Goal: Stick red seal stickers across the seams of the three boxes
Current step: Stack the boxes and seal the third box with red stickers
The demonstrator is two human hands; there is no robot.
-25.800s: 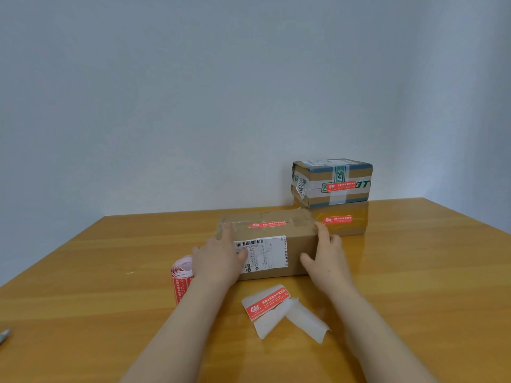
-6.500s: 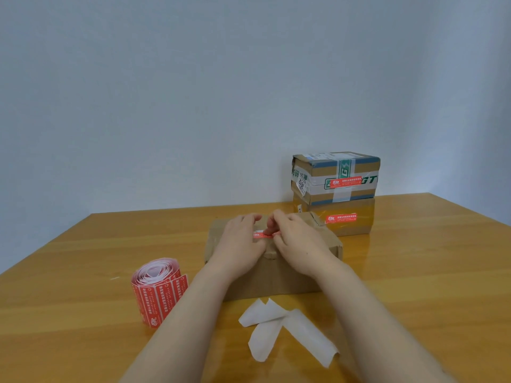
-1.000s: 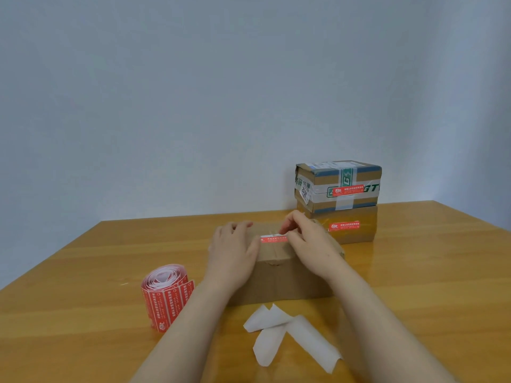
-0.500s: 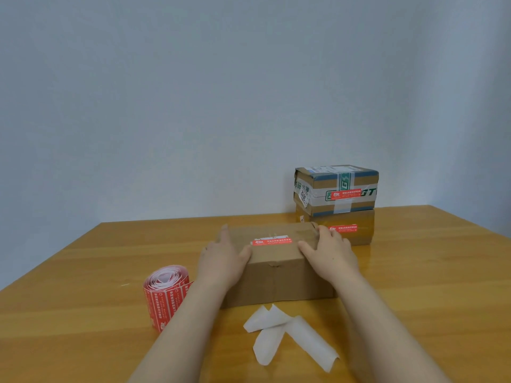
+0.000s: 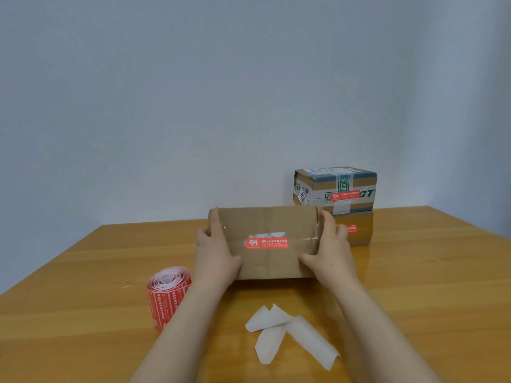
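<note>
A plain brown box is tipped up toward me at the table's middle, its taped face turned my way with a red seal sticker across the seam. My left hand grips its left end and my right hand grips its right end. Behind on the right, two more boxes are stacked: a green-taped box on top and a brown box beneath, each with a red sticker on its front. A roll of red stickers stands left of my left forearm.
Several white backing strips lie curled on the wooden table between my forearms. A pale wall rises behind the table's far edge. The table's right corner lies beyond the stacked boxes.
Both hands left the sticker on the box top and moved to the box's ends. The box has since tilted up, so the stickered face now turns toward me.
</note>
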